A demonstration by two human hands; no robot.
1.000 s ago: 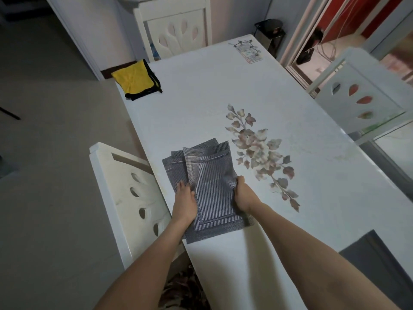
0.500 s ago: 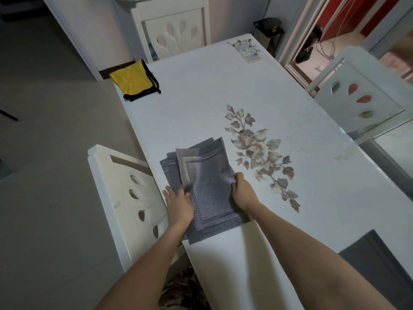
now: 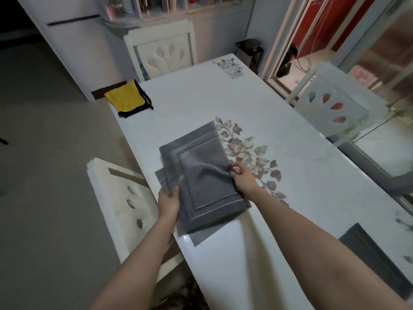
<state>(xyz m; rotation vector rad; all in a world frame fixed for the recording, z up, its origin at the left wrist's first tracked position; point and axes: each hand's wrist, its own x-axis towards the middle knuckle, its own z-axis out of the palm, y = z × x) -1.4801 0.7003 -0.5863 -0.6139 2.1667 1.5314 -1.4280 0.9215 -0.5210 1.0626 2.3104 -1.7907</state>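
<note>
A stack of grey woven placemats [image 3: 202, 180] lies fanned near the left edge of the white table [image 3: 279, 121], partly hanging over that edge. My left hand [image 3: 168, 203] grips the stack's left side, thumb on top. My right hand [image 3: 242, 177] pinches the right edge of the top mat, which buckles upward in a ridge near the fingers. The lower mats stick out at the left and the near corner.
A yellow cloth with black trim [image 3: 128, 99] sits at the table's far left corner. A small card [image 3: 231, 69] lies at the far end. White chairs stand at the left [image 3: 120, 198], far end [image 3: 164, 54] and right [image 3: 333, 106]. Another dark mat [image 3: 375, 260] lies near right.
Both hands have taken hold of the mats and pulled them together; the top mat now buckles under my right hand. The camera has tilted up, showing more of the room.
</note>
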